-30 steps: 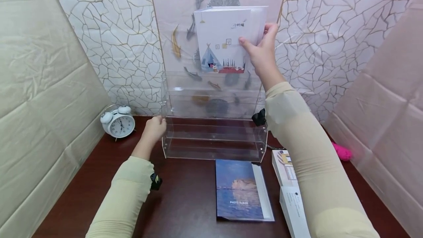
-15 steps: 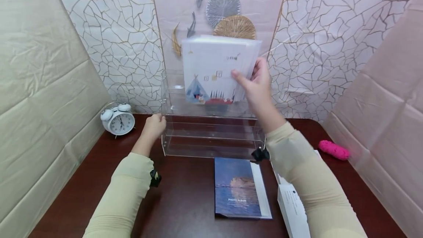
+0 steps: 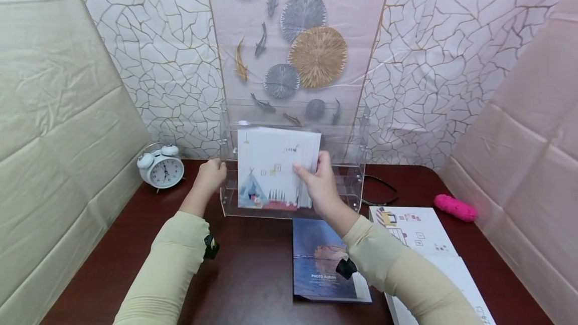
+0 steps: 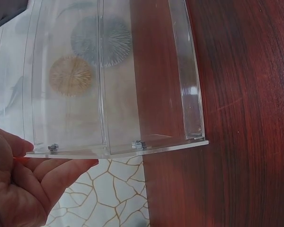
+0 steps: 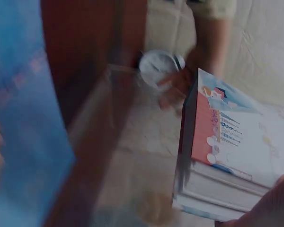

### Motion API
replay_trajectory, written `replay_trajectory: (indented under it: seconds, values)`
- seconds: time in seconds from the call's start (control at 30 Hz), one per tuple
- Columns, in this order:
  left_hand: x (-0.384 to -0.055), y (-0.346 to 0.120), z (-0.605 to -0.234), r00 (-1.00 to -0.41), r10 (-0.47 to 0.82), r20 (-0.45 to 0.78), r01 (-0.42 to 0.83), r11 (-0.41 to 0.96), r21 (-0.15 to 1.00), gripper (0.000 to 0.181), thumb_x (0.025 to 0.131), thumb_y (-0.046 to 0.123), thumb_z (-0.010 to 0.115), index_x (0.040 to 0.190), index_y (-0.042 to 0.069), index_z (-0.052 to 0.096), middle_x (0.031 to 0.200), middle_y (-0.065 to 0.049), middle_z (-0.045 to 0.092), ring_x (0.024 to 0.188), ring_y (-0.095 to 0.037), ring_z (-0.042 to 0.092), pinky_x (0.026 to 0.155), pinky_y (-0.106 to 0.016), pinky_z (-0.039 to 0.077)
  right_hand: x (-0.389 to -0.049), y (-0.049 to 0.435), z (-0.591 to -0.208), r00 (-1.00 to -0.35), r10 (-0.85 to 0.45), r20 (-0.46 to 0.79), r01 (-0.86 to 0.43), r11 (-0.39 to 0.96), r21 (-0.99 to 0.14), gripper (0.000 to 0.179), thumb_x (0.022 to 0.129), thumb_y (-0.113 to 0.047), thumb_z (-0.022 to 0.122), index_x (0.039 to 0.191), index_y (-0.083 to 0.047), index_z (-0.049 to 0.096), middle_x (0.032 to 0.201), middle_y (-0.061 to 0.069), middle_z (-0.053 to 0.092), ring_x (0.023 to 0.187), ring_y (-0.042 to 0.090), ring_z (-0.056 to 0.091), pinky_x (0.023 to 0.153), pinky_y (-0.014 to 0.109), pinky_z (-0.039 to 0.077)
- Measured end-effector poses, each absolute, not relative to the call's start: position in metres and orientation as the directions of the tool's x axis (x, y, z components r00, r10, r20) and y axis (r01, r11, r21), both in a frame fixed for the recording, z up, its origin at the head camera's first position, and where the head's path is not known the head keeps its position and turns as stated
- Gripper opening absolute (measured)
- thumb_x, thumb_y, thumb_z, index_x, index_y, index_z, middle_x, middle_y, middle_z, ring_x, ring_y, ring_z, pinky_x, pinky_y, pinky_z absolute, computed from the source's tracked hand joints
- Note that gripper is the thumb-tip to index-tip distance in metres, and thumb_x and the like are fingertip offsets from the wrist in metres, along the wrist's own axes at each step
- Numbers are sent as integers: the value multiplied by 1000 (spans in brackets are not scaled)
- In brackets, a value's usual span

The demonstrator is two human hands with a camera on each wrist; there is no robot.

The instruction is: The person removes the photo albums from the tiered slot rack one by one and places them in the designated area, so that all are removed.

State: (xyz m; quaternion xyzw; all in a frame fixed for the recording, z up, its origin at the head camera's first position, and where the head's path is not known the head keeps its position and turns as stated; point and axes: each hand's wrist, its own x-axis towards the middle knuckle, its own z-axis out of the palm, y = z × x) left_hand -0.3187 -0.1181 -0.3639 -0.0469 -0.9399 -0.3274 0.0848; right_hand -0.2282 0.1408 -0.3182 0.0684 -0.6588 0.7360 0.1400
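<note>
My left hand [image 3: 209, 174] is at the left side of a clear acrylic rack [image 3: 365, 154]. In the left wrist view, its thumb and fingers [image 4: 68, 177] pinch the edge of the rack's side panel [image 4: 165, 149]. With thumb in front and fingers behind, my right hand [image 3: 324, 187] grips a white album [image 3: 266, 157] with a tent drawing on its cover. The album stands upright and overlaps the rack's lower front in the head view. Its thick page edges [image 5: 217, 187] show in the blurred right wrist view.
A blue photo album [image 3: 311, 265] lies in front of the rack, partly under my right forearm. White illustrated albums [image 3: 420, 224] lie to the right. A white alarm clock [image 3: 166, 170] stands left, a pink bundle [image 3: 455, 207] right, and a thin black band [image 3: 384, 180] beside the rack.
My right hand has brought the white album down and leftward, from above the rack to its lower front. My left hand has stayed at the rack's side.
</note>
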Motion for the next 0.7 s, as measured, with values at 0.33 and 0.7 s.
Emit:
replay_trajectory:
  seconds: [0.33,0.7]
  values:
    - [-322,-120,-366,-986,42,159,133,774,619,31,99,17,36,91,-4,57,83,-21,57,79,-33,53,68,-44,44,-204,121,-363,-996,14,-84,84,-34,-996,34,92,-12,59,112,-2,34,103,17,54,76,21,59,68,34,51]
    - [-316,-117,-363,-994,23,110,89,758,646,34,101,19,34,109,-6,56,83,-17,55,75,-28,53,63,-37,46,-179,98,-400,-971,-46,-233,233,3,-972,40,92,-8,57,119,4,30,106,22,46,89,29,54,76,40,47]
